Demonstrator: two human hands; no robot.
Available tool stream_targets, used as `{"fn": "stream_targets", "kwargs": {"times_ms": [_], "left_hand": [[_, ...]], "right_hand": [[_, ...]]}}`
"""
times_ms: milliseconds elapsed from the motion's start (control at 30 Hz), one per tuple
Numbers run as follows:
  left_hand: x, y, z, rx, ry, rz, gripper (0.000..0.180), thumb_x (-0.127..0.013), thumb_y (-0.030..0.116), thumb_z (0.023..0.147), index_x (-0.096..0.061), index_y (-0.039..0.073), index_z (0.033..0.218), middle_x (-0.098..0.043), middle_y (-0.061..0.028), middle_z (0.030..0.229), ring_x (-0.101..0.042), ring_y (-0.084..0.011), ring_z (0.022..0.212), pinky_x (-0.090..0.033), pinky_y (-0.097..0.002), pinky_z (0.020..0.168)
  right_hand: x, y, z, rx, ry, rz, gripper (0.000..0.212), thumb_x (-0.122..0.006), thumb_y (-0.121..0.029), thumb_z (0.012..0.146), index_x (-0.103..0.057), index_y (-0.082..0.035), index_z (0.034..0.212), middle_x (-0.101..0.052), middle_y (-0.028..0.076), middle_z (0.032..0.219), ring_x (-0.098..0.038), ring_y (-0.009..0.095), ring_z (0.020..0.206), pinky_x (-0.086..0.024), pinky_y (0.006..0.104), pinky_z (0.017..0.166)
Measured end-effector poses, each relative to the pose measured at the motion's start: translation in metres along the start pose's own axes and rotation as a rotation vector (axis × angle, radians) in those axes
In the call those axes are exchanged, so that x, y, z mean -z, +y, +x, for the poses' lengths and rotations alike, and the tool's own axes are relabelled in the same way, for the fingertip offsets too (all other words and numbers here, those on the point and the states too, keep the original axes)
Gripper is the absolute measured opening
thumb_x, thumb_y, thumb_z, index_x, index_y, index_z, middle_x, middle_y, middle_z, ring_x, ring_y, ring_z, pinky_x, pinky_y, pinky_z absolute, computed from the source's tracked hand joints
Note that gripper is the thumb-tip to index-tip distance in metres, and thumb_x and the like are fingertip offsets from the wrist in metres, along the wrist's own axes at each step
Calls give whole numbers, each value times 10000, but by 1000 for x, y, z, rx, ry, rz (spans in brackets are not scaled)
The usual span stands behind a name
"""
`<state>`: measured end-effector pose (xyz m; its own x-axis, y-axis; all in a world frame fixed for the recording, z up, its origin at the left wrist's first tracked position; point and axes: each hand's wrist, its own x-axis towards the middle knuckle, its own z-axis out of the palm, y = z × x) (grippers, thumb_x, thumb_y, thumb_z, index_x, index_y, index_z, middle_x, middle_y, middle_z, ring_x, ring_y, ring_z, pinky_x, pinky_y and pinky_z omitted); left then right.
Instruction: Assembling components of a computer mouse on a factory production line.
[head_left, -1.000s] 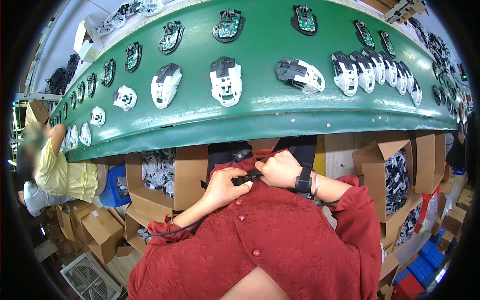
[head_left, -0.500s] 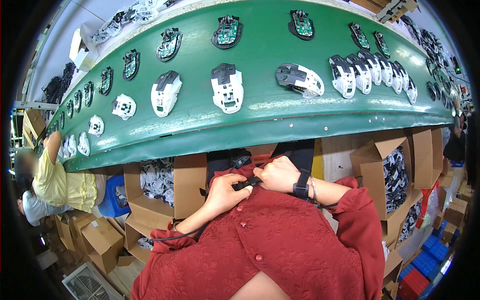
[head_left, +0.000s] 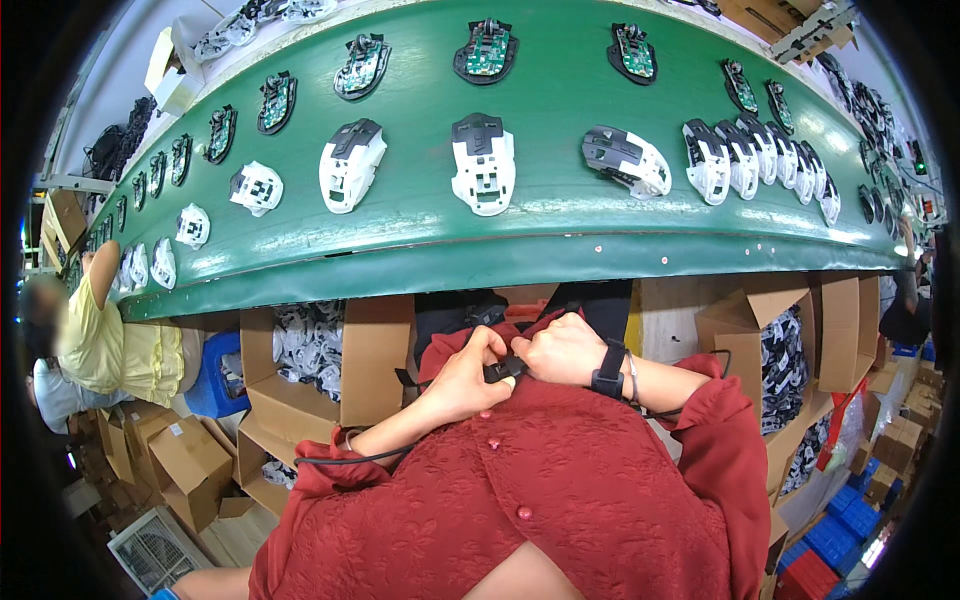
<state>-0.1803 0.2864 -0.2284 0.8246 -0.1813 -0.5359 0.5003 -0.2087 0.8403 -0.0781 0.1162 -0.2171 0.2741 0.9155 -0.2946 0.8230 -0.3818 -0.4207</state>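
- From my remote feed: left hand (head_left: 465,378) has shifted in the last second, its index finger now arched up and more sharply bent; right hand (head_left: 562,350) keeps much the same curl.
- My reading: the grip is being adjusted, and the handling is still under way.
- New since then: another person's forearm (head_left: 215,584) at 8 o'clock, low on the frame edge.
- Small black piece (head_left: 497,372) sits between the two hands, against the red shirt (head_left: 590,450) at the waist: 3 o'clock from the left hand, 8 o'clock from the right.
- Left hand pinches it, thumb on the near side. Right hand is closed and appears to pinch its other end; fingertips hidden, so I can't tell how firmly.
- At 12 o'clock from the hands, well apart, the green bench (head_left: 400,215) carries white-and-dark shells (head_left: 484,180), with circuit boards (head_left: 487,52) beyond.
- Open carton (head_left: 376,360) near, at 9 o'clock.
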Motion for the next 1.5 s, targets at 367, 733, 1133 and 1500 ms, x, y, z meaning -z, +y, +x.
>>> {"fn": "stream_targets", "kwargs": {"times_ms": [367, 733, 1133, 1500], "left_hand": [[10, 0, 15, 173, 24, -420, 491, -451, 373, 966, -266, 180, 1377, -545, -43, 892, -496, -74, 707, -378, -207, 522], [75, -19, -15, -102, 472, 29, 452, -646, 162, 850, -460, -2, 1228, -563, -83, 953, -550, -101, 616, -471, -253, 568], [120, 207, -40, -518, 394, 777, 204, -650, 127, 813, -611, 2, 970, -585, -49, 690, -535, -101, 601, -437, -241, 542], [119, 264, -24, -555, 402, 935, 212, -651, 187, 822, -615, -6, 902, -544, -75, 593, -491, -121, 531, -430, -280, 539]], "right_hand": [[-6, 1, 11, -29, -22, 137, 209, -601, -201, 750, -615, -55, 898, -625, 136, 621, -640, 289, 585, -491, 416, 530], [7, 62, -35, -295, 59, 920, 472, -685, -94, 772, -522, 0, 1204, -662, 53, 780, -613, 95, 632, -516, 258, 634], [84, -28, 57, 319, 26, 611, 559, -634, -242, 799, -422, -83, 1291, -585, 137, 1012, -602, 300, 897, -505, 389, 754], [-20, -121, 162, 603, -125, 709, 262, -505, -291, 919, -552, -65, 1043, -574, 168, 1004, -573, 293, 955, -451, 392, 808]]}}
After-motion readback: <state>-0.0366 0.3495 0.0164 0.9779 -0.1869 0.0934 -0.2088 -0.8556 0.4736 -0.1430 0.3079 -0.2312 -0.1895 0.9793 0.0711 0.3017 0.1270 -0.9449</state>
